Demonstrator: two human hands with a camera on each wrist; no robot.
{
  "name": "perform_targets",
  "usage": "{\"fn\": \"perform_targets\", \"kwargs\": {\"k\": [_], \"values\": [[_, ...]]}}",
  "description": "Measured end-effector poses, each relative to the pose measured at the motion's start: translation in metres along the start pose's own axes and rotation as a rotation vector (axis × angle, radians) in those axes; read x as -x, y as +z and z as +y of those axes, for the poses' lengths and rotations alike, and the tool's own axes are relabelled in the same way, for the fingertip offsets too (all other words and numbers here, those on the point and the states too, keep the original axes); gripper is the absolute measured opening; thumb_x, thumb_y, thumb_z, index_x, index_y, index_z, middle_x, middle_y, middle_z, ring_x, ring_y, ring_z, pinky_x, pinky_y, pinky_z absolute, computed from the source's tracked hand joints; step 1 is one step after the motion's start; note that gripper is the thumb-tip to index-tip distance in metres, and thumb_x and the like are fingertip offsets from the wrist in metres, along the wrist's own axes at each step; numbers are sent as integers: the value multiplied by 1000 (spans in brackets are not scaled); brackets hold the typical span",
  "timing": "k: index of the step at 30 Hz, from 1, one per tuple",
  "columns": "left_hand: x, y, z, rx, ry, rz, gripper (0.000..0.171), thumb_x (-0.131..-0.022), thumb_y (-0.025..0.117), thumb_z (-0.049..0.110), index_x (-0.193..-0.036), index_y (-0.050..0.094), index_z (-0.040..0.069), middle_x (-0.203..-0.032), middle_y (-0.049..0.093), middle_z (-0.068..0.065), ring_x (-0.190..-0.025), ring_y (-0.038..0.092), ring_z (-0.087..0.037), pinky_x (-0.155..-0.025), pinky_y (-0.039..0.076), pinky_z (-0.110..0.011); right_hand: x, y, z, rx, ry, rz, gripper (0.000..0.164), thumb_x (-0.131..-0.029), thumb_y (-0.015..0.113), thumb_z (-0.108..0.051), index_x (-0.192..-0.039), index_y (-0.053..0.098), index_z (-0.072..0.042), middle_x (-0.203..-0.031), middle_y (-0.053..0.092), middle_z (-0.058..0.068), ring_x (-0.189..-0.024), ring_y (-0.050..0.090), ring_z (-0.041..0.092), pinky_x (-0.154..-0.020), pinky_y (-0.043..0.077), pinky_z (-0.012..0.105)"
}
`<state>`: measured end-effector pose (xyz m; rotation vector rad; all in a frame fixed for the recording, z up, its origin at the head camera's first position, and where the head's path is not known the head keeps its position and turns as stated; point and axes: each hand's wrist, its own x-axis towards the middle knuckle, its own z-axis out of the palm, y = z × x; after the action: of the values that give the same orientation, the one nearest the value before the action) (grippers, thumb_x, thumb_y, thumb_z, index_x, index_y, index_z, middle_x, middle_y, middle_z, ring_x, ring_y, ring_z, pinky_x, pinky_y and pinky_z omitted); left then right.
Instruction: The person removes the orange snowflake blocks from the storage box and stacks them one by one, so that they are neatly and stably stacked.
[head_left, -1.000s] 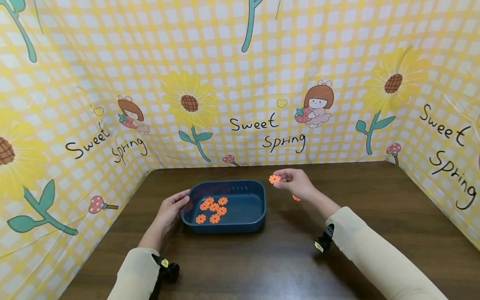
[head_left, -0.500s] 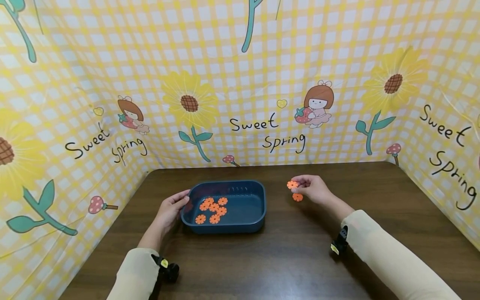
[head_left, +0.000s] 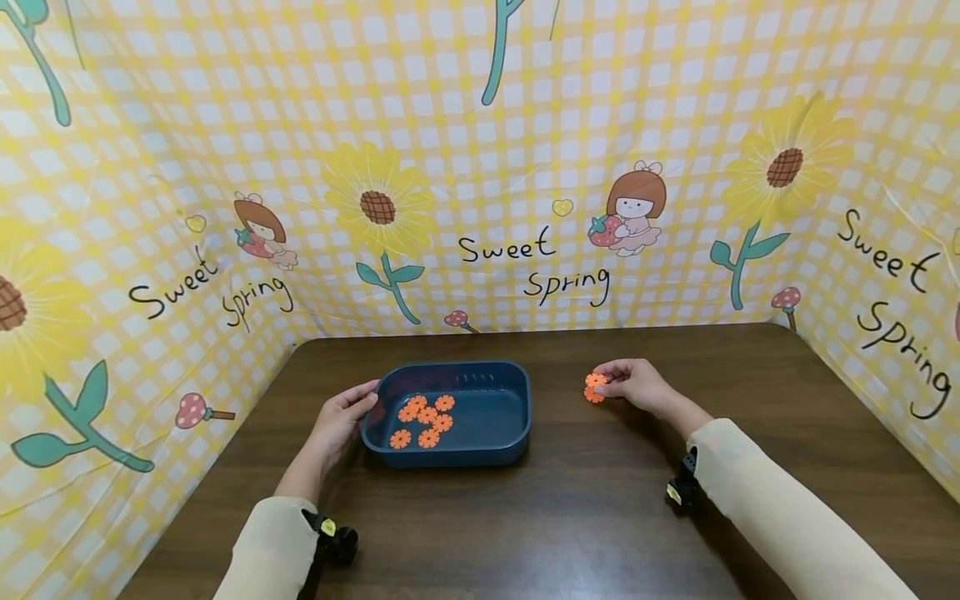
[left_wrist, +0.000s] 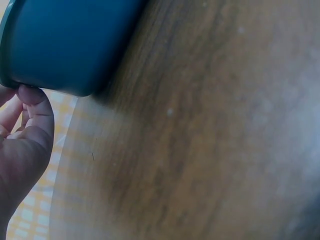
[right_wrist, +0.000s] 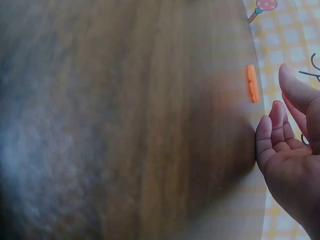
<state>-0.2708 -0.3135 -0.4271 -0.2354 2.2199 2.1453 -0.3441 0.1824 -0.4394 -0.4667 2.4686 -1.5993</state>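
My left hand [head_left: 335,425] holds the left end of a dark blue rectangular tub [head_left: 486,417]. In the left wrist view the thumb presses under the rim of the tub [left_wrist: 65,45]. Several orange flower-shaped discs [head_left: 427,415] lie in the tub's left half. To the right of the tub, my right hand [head_left: 637,387] pinches another orange disc [head_left: 596,379], which partly covers a second disc [head_left: 593,396] on the table. One orange disc [right_wrist: 253,84] shows edge-on in the right wrist view, near the thumb; which of the two it is, I cannot tell.
The dark brown wooden table [head_left: 480,533] runs back to a yellow checked cloth [head_left: 480,167] hung behind and at both sides. A black strapped camera [head_left: 337,543] sits on the left wrist and another black camera [head_left: 681,493] on the right.
My right hand has moved right and toward me, carrying its disc from near the tub to over the disc on the table. The left hand and the tub have stayed put.
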Motion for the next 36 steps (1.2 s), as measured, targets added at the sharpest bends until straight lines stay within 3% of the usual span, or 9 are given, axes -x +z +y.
{"fn": "perform_targets", "kwargs": {"k": [9,24,36], "values": [[-1,0,-2,-9,21,-8,51,-99,59,19,-144,45,1,-134,56,-11,-112,60,-24,-88,52,-30,-1,1,4,19,17,-1,38,-85,75,-7,-119,63,7,-97,62,12,-84,54,20,-70,49,30],[0,1,-2,23,7,0,51,-99,59,18,-144,44,1,-124,62,-3,-107,63,-20,-87,52,-30,-3,9,7,89,28,21,32,-83,77,-8,-112,67,3,-92,63,8,-75,52,20,-65,47,30],[0,0,-2,56,19,-34,54,-99,58,18,-146,39,-1,-118,65,-1,-103,64,-17,-85,53,-29,-3,10,5,122,49,14,31,-84,77,-11,-111,68,2,-92,63,8,-75,51,20,-65,46,32]]}}
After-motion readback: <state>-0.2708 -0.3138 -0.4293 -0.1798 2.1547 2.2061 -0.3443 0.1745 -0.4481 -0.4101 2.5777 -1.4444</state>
